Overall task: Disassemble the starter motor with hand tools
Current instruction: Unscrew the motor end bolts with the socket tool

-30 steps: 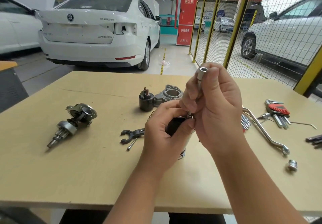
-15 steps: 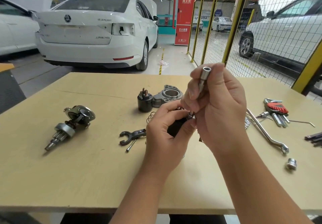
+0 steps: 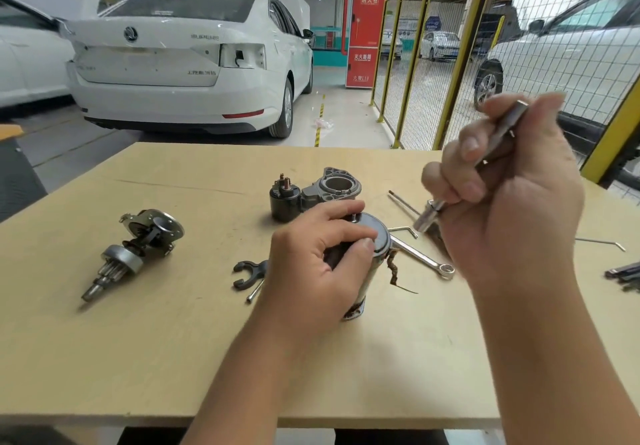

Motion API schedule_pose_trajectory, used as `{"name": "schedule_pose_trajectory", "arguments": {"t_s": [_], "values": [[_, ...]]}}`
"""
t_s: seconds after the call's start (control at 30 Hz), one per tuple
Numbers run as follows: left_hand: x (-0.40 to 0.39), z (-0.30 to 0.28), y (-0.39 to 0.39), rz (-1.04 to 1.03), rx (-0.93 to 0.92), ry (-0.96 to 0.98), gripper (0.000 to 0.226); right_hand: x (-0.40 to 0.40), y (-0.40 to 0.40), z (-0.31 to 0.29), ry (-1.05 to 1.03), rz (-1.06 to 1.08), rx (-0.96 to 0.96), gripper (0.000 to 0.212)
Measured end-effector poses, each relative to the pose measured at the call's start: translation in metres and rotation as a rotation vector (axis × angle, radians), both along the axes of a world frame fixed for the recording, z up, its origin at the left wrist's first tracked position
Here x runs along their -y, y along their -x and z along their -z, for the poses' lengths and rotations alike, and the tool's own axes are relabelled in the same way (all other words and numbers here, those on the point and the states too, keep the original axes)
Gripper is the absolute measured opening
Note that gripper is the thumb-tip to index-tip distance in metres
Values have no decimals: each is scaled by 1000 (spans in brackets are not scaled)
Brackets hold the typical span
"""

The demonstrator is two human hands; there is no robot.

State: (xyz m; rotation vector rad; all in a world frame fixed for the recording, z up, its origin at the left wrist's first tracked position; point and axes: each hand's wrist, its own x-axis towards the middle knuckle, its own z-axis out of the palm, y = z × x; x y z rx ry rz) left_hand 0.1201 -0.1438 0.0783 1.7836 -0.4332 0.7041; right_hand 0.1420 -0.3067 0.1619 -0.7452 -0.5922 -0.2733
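My left hand [image 3: 322, 254] grips the starter motor body [image 3: 372, 257], a dark cylinder with a rounded end cap, standing tilted on the plywood table [image 3: 156, 358]. My right hand [image 3: 502, 195] holds a socket driver [image 3: 427, 217] lifted up and to the right of the cap, its silver socket pointing down-left, clear of the motor. The handle end sticks out above my fingers. A braided brown lead hangs from the motor's right side.
On the left lies the pinion and armature assembly [image 3: 138, 250]. Behind the motor stand the black solenoid [image 3: 284, 202] and grey nose housing [image 3: 337, 188]. A black fork lever [image 3: 247, 273], a ring spanner [image 3: 426, 259], a long bolt [image 3: 403, 200] and hex keys [image 3: 623, 273] lie around.
My right hand has lifted the socket driver off the motor's end and swung it to the right. The motor's end cap now shows beside my left hand.
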Motion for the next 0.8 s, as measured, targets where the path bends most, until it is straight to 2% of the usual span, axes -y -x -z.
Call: {"name": "schedule_pose_trajectory", "arguments": {"t_s": [0.1, 0.23, 0.33, 0.43, 0.53, 0.63, 0.8], "values": [[-13, -24, 4, -41, -27, -275, 19, 3, 2, 11, 38, 36, -64, 37], [-12, -53, 15, -204, 16, -718, 14, 3, 1, 27, 30, 51, -157, 38], [-8, -65, 17, -293, 30, -898, 25, 4, 0, 33, 27, 69, -199, 32], [-15, -68, 13, -171, -89, -901, 28, 6, -1, 40, 36, 102, -235, 31], [-22, -62, 10, -35, -119, -732, 26, 9, -4, 49, 24, 122, -277, 35], [-20, -56, 7, -57, -89, -576, 14, 9, -7, 60, -3, 96, -332, 34], [-18, -51, 9, -53, -122, -604, 25, 11, -13, 68, -56, 43, -395, 34]]}}
